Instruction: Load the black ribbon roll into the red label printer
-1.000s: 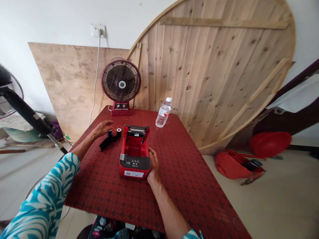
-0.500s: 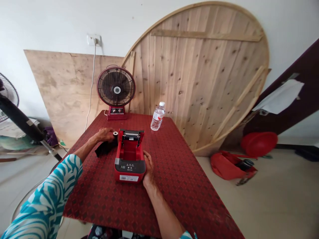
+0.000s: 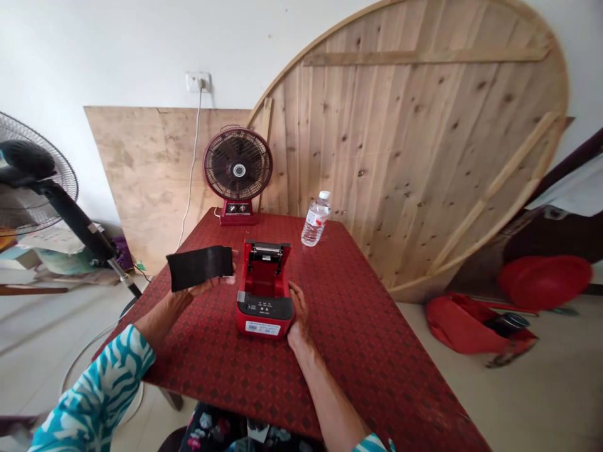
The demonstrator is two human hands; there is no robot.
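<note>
A red label printer [image 3: 264,306] stands on the patterned red table with its lid raised. Its inner bay shows bare red walls. My right hand [image 3: 298,317] is wrapped against the printer's right side, thumb toward the front. To the left of the printer, my left hand [image 3: 203,288] holds a black paper roll [image 3: 200,266] up off the table. A wide dark strip hangs loose from the roll toward the left and hides most of the palm and fingers.
Behind the printer, a water bottle [image 3: 315,220] and a red fan [image 3: 239,172] stand on the table [image 3: 367,351]. A large round wooden board [image 3: 400,144] leans on the wall. A standing fan [image 3: 35,169] is at the left, a red bag [image 3: 456,326] on the floor at right.
My left hand has lifted the black roll from beside the printer and turned it, with the strip now spread out to the left. My right hand stays on the printer. The view has shifted left.
</note>
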